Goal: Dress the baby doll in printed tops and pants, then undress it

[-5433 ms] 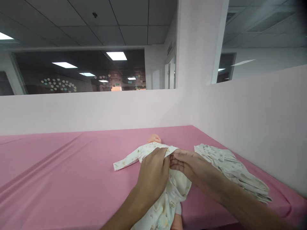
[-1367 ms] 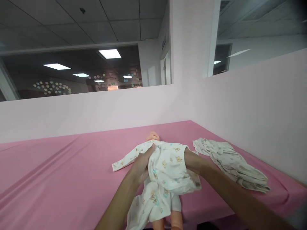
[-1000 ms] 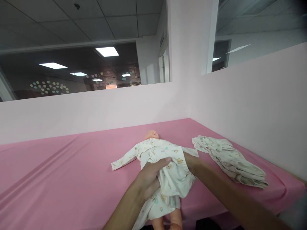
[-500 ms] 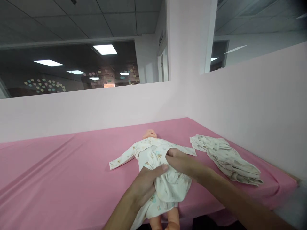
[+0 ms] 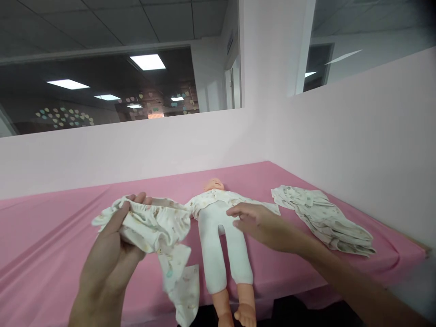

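Pink sheeting [image 5: 68, 236] is spread below pale walls [image 5: 221, 141], and on it a baby doll [image 5: 211, 222] is laid face up. Beside it, printed baby pants [image 5: 153, 222] are gripped aloft, bunched, by the left hand [image 5: 111, 254]! Over the doll's hip, the right hand [image 5: 264, 225] is poised, thumb and fingers parted; whether cloth is touched cannot be told. Folded baby clothes [image 5: 327, 220] are laid rightward.

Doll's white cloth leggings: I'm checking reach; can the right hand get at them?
Likely yes: the right hand looks empty and close to the white cloth leggings; the patterned white cloth garment in the left hand hangs clear.
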